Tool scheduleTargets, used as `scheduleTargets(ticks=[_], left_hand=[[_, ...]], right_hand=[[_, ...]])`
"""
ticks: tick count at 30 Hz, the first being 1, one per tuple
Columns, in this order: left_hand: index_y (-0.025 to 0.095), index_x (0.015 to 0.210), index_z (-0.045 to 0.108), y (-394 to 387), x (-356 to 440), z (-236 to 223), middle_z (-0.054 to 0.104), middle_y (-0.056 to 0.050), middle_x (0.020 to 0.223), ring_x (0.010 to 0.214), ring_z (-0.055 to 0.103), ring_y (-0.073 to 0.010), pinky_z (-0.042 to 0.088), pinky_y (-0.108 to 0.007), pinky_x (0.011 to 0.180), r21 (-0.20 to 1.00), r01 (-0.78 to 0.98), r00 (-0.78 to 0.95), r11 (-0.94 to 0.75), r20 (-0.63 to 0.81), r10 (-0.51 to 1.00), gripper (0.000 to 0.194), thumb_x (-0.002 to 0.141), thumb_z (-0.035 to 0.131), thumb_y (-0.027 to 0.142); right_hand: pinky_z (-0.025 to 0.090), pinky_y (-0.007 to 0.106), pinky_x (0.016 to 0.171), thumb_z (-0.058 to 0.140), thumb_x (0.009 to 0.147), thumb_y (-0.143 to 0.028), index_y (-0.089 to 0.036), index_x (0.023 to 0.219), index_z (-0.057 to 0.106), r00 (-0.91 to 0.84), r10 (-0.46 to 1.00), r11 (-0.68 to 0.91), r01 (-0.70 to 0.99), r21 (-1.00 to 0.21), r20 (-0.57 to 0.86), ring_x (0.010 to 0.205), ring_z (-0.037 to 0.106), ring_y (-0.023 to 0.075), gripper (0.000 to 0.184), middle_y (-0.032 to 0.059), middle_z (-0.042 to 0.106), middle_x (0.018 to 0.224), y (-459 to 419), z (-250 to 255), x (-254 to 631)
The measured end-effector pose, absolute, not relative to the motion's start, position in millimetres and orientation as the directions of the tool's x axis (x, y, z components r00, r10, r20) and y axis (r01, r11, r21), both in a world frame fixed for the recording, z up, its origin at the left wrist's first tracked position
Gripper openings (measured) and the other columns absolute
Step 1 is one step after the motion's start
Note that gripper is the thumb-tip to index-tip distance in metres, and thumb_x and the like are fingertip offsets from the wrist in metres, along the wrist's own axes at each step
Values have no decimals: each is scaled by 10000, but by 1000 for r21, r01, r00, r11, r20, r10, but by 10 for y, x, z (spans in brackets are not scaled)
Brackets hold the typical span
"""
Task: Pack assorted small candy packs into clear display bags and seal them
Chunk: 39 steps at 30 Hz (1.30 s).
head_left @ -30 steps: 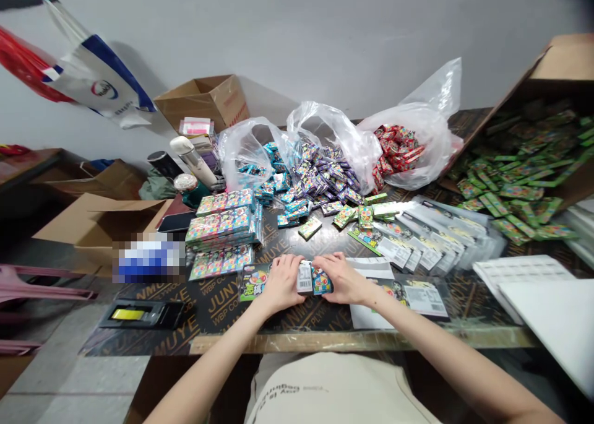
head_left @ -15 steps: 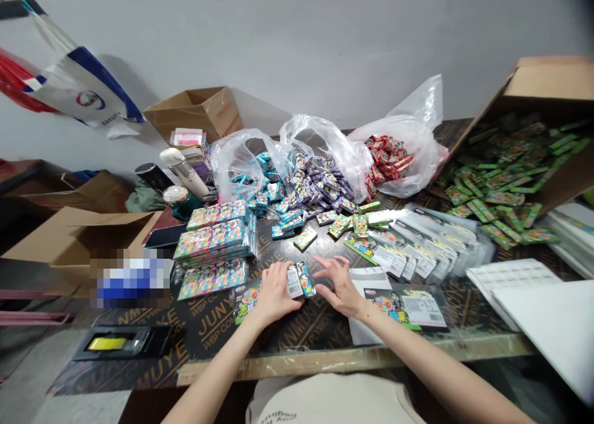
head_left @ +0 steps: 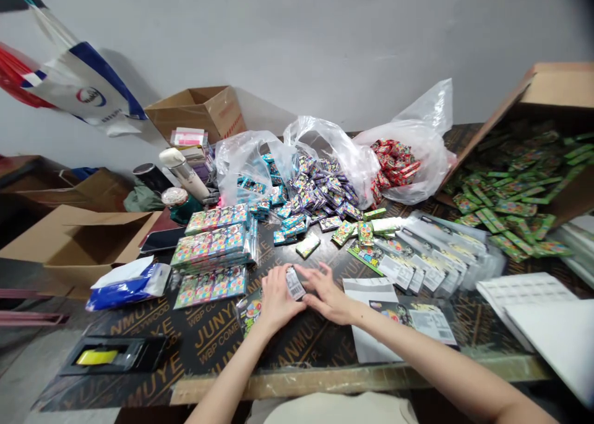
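My left hand is wrapped round a small printed box with a white barcode label facing up. From the other side my right hand pinches the same box's right edge between thumb and fingers, partly hiding it. Beneath and beside my left hand lies a flat printed sleeve. Under my right forearm are a white paper sheet and another printed sleeve with a barcode label. A single green-and-white box rests just beyond my hands.
Loose blue boxes, purple packets and red packets spill from plastic bags. Wrapped multipacks stand left. Fanned sleeves and a carton of green packets are right. A tape-edged table front runs nearest me.
My right hand has moved left from beside the box onto its right edge. The box has tilted in my left hand. The camera view has shifted slightly.
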State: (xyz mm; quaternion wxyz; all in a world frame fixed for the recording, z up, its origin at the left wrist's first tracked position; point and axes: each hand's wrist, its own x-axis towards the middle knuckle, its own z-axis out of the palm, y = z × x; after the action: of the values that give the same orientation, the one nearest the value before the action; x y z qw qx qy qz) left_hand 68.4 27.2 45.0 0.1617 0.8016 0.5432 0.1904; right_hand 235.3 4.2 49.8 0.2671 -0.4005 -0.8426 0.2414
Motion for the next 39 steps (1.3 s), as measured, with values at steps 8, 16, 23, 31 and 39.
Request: scheduleTargets(ticks=[8, 16, 23, 31, 39], left_hand=[[173, 1174, 423, 199, 748, 370, 506, -90, 1073, 1006, 447, -279, 342, -392, 849, 420, 843, 329, -337, 93, 940, 737, 521, 692, 380], [182, 1231, 461, 47, 805, 176, 433, -163, 1273, 1180, 356, -359, 235, -522, 983, 598, 682, 516, -422, 15, 856, 1048, 302, 782, 545], [147, 1035, 599, 377, 873, 527, 643, -77, 983, 854, 592, -184, 449, -301, 776, 980, -102, 71, 170, -163, 984, 434, 686, 639, 403], [130, 1132, 559, 284, 810, 744, 592, 17, 607, 494, 504, -70, 383, -182, 501, 871, -179, 415, 457, -354, 838, 558, 612, 713, 257], [149, 1294, 383, 148, 898, 782, 454, 88, 497, 452, 421, -53, 337, -171, 493, 924, -119, 455, 363, -274, 847, 713, 662, 685, 283]], right_hand=[[200, 437, 948, 437, 824, -220, -186, 1203, 450, -60, 958, 171, 905, -389, 281, 1105, 395, 257, 380, 118, 520, 1137, 988, 527, 2785], [302, 398, 877, 625, 619, -183, -185, 1053, 551, -249, 964, 265, 912, -314, 90, 986, 472, 244, 441, 79, 563, 1014, 1562, 496, 3024], [431, 302, 770, 607, 719, -283, -193, 1187, 482, -345, 875, 484, 599, -638, 340, 882, 539, 188, 493, 65, 553, 977, 662, 733, 2498], [244, 429, 1036, 711, 619, -385, -214, 1373, 224, -523, 804, 541, 444, -714, 284, 1254, 322, 252, 914, 107, 348, 1374, -62, 963, 2711], [282, 423, 1023, 708, 608, -313, -209, 1329, 310, -461, 836, 501, 419, -757, 298, 1209, 394, 252, 831, 101, 418, 1330, -288, 888, 2694]])
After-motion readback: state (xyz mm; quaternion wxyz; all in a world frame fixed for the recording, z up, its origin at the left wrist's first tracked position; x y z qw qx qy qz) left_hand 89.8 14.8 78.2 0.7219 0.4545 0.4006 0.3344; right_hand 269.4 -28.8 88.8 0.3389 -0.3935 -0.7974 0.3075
